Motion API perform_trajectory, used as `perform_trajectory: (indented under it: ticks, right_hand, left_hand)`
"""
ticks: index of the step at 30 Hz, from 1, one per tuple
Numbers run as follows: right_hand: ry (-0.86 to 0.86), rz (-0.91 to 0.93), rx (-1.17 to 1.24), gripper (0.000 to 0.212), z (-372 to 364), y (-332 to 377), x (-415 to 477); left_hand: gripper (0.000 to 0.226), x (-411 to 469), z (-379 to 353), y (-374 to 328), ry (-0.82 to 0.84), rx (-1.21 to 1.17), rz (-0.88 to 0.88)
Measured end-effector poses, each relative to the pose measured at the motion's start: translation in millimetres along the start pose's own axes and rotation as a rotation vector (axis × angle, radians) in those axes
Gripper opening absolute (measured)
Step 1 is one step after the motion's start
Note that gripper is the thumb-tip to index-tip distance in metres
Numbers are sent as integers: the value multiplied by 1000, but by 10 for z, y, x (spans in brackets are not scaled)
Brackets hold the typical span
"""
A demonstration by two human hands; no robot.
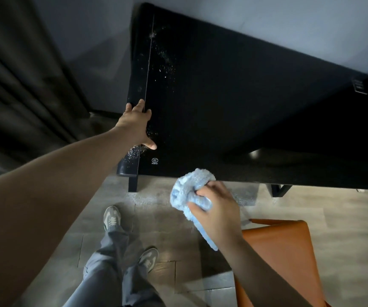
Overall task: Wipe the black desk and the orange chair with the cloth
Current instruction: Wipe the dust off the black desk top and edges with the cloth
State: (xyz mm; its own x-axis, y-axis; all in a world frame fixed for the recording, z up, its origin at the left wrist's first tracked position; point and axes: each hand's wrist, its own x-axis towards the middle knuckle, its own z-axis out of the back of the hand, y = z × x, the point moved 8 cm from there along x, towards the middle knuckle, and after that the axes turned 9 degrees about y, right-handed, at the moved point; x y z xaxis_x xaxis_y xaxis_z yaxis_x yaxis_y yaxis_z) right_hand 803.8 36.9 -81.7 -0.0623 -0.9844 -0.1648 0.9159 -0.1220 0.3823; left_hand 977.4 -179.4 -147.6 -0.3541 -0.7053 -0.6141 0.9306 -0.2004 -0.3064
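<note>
The black desk (234,103) fills the upper middle of the view, its glossy top speckled with white crumbs along the left side. My left hand (135,125) rests on the desk's left edge, fingers spread and fairly straight, thumb on the top. My right hand (217,212) grips a bunched light-blue fluffy cloth (188,188) in the air just in front of the desk's near edge. The orange chair (280,255) stands at lower right, partly behind my right forearm.
Grey wood-look floor (160,227) lies below, with pale dust near the desk leg (133,183). My legs and grey sneakers (112,218) stand in the lower middle. A dark curtain (23,74) hangs at left; a pale wall runs behind the desk.
</note>
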Motion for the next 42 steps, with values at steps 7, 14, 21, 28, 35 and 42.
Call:
perform_trajectory:
  ticks: [7, 14, 21, 28, 35, 42]
  right_hand:
    - [-159, -79, 87, 21, 683, 67, 641]
    - [-228, -71, 104, 22, 1043, 265, 1537]
    - [-270, -39, 100, 23, 1190, 306, 2264]
    - [-241, 49, 135, 21, 1262, 277, 3019]
    - [-200, 123, 110, 20, 1334, 147, 3716]
    - [-163, 145, 71, 26, 1288, 52, 4348]
  left_hand:
    - [120, -25, 24, -10, 26, 4, 24]
    - [117, -15, 53, 69, 5, -101, -25]
    - [91, 154, 337, 134, -49, -224, -28]
    - [80, 525, 751, 103, -155, -251, 26]
    - [88, 834, 969, 124, -180, -315, 87]
    - [98, 1147, 1146, 207, -159, -240, 188]
